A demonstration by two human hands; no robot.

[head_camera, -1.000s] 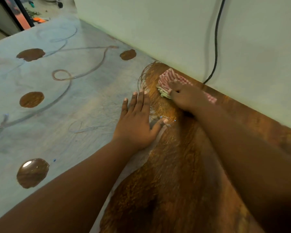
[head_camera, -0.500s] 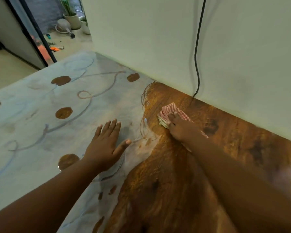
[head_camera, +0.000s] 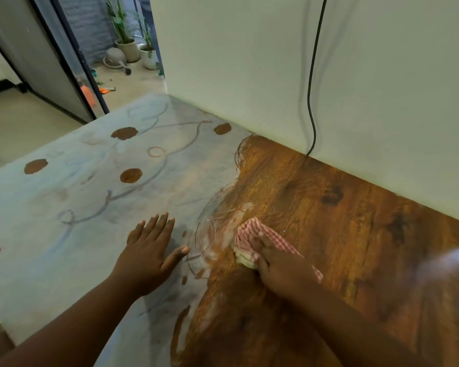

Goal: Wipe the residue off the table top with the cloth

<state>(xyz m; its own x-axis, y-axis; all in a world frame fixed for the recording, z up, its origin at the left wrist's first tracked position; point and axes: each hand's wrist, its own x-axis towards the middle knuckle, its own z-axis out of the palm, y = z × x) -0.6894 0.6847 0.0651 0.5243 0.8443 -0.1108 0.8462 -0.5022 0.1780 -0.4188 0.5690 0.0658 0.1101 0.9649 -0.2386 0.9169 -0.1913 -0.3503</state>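
A wooden table top (head_camera: 329,207) shows bare brown wood on its right half. Pale grey residue (head_camera: 64,197) coats the left half, broken by round brown spots and curved streaks. My right hand (head_camera: 278,263) presses a red-and-white checked cloth (head_camera: 252,234) flat on the table, right at the border between residue and wood. My left hand (head_camera: 149,250) lies palm down on the residue to the left of the cloth, fingers spread and holding nothing.
A pale wall (head_camera: 249,62) runs along the table's far edge, with a black cable (head_camera: 313,88) hanging down to it. The table's left edge drops to the floor. A doorway (head_camera: 112,54) with potted plants lies beyond the far left corner.
My right hand has dragged the cloth from beside the wall toward me along the residue border. My left hand has slid back and to the left. The view has tilted up.
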